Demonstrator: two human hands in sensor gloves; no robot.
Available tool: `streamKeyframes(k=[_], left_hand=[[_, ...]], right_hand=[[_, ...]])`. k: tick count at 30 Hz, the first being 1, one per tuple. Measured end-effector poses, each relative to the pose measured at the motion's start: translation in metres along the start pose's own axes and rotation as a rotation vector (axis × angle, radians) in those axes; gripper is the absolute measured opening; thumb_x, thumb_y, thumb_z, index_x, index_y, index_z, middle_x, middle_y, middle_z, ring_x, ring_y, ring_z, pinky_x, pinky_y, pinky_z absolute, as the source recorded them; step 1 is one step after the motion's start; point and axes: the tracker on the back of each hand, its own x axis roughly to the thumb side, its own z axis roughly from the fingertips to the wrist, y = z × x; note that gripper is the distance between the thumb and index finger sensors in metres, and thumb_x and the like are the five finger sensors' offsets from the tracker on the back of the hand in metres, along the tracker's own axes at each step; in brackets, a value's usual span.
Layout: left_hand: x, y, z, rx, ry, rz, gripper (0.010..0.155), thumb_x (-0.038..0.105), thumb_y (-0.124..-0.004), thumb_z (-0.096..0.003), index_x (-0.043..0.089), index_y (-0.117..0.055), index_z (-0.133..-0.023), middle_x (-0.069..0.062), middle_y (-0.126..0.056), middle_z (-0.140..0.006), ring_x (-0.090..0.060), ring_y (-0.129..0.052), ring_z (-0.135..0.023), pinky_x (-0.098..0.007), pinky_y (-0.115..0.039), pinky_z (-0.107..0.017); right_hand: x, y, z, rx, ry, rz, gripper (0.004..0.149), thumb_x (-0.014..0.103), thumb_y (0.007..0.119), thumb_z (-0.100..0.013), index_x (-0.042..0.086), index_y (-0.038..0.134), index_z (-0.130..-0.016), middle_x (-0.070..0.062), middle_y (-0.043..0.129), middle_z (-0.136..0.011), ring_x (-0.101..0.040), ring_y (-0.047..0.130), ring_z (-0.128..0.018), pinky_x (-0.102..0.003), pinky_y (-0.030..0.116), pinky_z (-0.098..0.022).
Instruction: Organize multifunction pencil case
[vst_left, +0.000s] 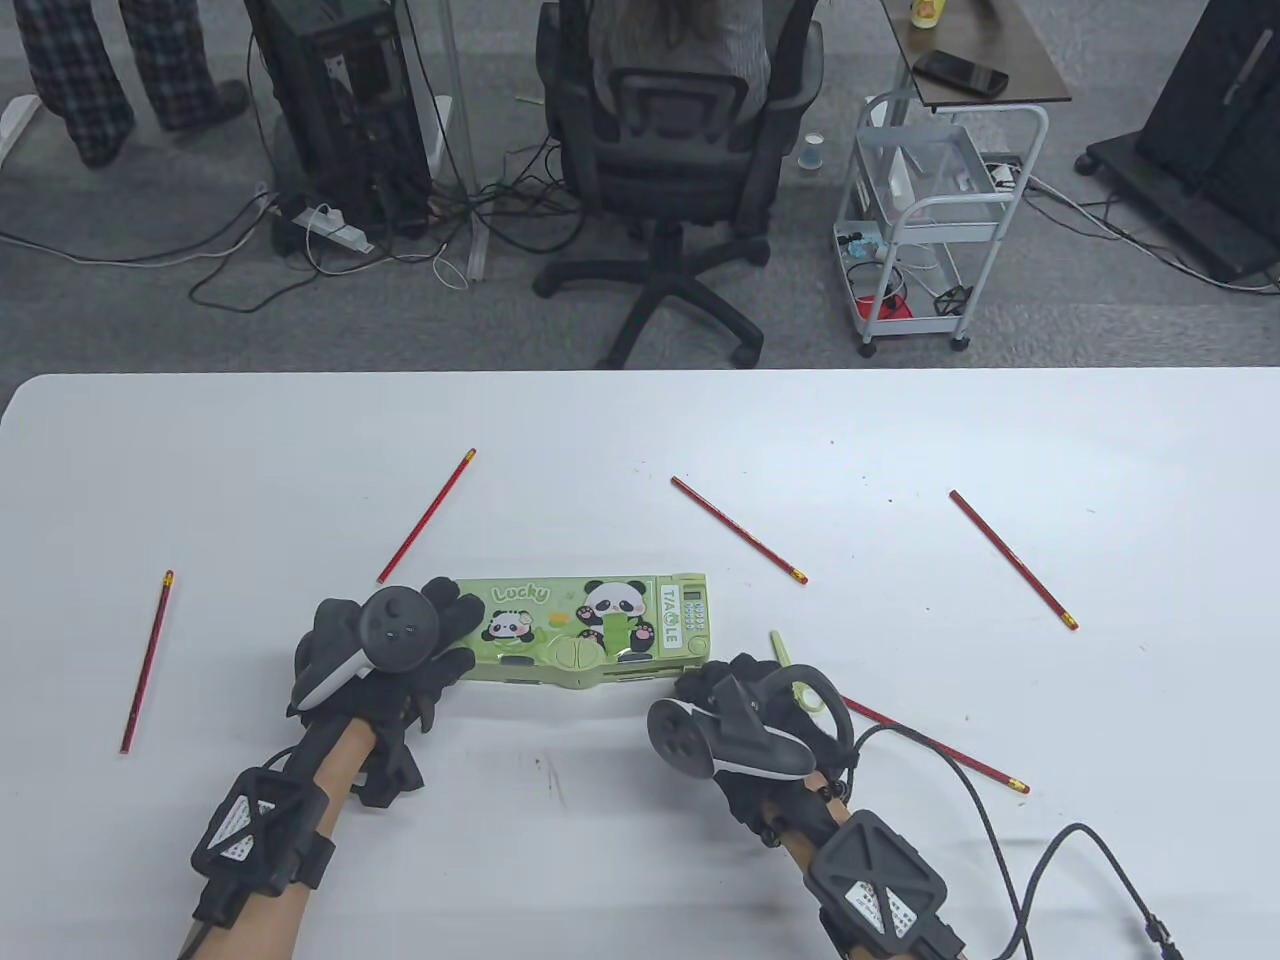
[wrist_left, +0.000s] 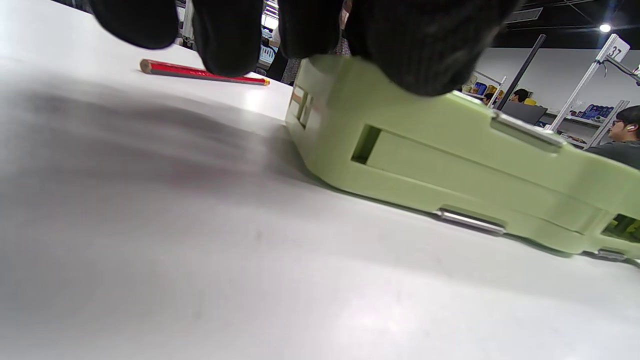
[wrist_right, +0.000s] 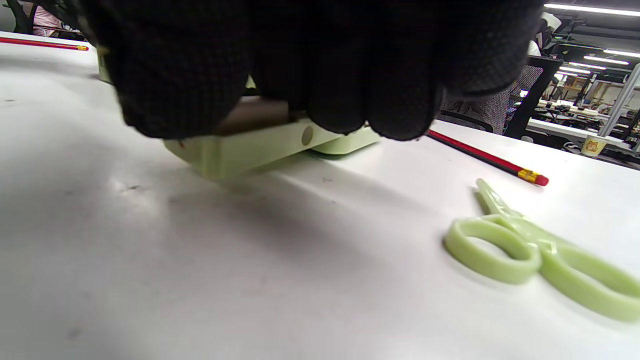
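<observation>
Near the worktop's (vst_left: 640, 420) front edge the green pencil case (vst_left: 590, 632) lies shut. Left hand (vst_left: 385, 655) rests on its left end, fingers straight; right hand (vst_left: 735, 715) curls round the right-end corner, which is lifted a bit. Risk: prying w/ too much force could skid the case into the scissors (wrist_right: 540, 250) & nearest pencil (vst_left: 935, 745), or pop a tray.

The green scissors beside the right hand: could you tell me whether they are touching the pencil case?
Apart. The right wrist view shows bare table between the green scissors and the pencil case, whose near corner the right hand grips.
</observation>
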Motion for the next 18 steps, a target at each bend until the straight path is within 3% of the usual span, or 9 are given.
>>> streamKeyframes(k=[12, 18], left_hand=[[-0.0001, 0.0003, -0.0002, -0.002, 0.000, 0.001, 0.059, 0.039, -0.078, -0.0461, 0.033, -0.063, -0.102, -0.005, -0.054, -0.119, -0.044, -0.067, -0.105, -0.071, -0.058, -0.069], [-0.0003, 0.0005, -0.0004, -0.003, 0.000, 0.002, 0.059, 0.039, -0.078, -0.0461, 0.033, -0.063, -0.102, -0.005, -0.054, -0.119, -0.044, -0.067, -0.105, -0.071, -0.058, -0.069]], right_hand=[[-0.0021, 0.0008, 0.0021, -0.013, -0.014, -0.007, 0.065, 0.045, 0.085, -0.040, 0.012, 0.078, -0.095, -0.018, 0.083, -0.092, -0.042, 0.090, -0.079, -0.056, 0.079, -0.062], [-0.0066, 0.0006, 0.0044, 0.029, -0.012, -0.048, 0.055, 0.037, 0.078, -0.048, 0.012, 0.075, -0.097, -0.018, 0.082, -0.093, -0.043, 0.089, -0.080, -0.057, 0.078, -0.062]])
